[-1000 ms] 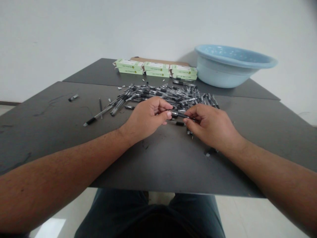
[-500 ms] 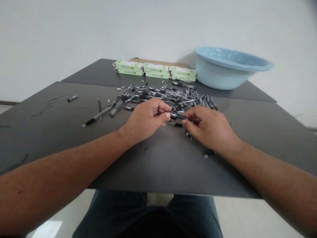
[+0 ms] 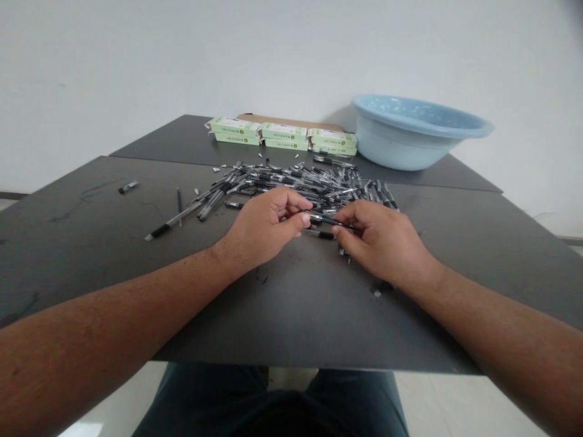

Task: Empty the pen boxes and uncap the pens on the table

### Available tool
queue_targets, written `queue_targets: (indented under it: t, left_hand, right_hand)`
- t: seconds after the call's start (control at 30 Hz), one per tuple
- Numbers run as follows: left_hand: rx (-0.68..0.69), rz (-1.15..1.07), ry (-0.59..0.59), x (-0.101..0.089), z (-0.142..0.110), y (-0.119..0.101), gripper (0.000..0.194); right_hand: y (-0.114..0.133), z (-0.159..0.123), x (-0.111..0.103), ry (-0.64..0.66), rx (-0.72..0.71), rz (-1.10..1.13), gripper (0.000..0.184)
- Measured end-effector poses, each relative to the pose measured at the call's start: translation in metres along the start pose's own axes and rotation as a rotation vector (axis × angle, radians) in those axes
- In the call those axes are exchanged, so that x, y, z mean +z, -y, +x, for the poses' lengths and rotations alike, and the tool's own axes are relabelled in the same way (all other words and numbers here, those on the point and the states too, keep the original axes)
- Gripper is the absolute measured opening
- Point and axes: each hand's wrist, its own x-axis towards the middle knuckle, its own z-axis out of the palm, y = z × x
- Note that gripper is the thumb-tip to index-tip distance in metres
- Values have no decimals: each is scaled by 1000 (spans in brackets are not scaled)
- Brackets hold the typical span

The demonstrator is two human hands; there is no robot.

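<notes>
Between my two hands a black and clear pen (image 3: 322,218) is held just above the near side of a pen pile. My left hand (image 3: 273,227) is closed, pinching one end between thumb and fingers. The other end sits in the closed fingers of my right hand (image 3: 380,237). My fingers hide both ends of the pen. Behind them spreads the heap of pens and clear pen parts (image 3: 300,179). Under the held pen lies another pen with a black grip (image 3: 324,235), partly covered by my hands.
Green pen boxes (image 3: 285,135) stand stacked in pairs at the back. To their right rests a light blue basin (image 3: 405,145). A pen with a black grip (image 3: 160,230) sticks out left of the pile, and a short cap-like piece (image 3: 128,187) lies farther left.
Both hands keep hold of the same pen, almost in place. The whole view has shifted slightly, with the table and basin now a little lower and farther left in the picture.
</notes>
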Motion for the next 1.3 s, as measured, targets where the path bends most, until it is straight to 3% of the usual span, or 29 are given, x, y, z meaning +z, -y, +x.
queue_targets:
  t: [0.47, 1.0, 1.3]
  left_hand:
    - [-17, -77, 2, 2, 1, -1, 27]
    - [-63, -12, 26, 0, 1, -1, 19]
    - [-29, -21, 56, -1, 2, -1, 16]
  right_hand:
    - [-1, 0, 1, -41, -25, 11, 13]
    - [-3, -1, 1, -50, -41, -25, 12]
    - [-1, 2, -1, 18, -11, 41, 12]
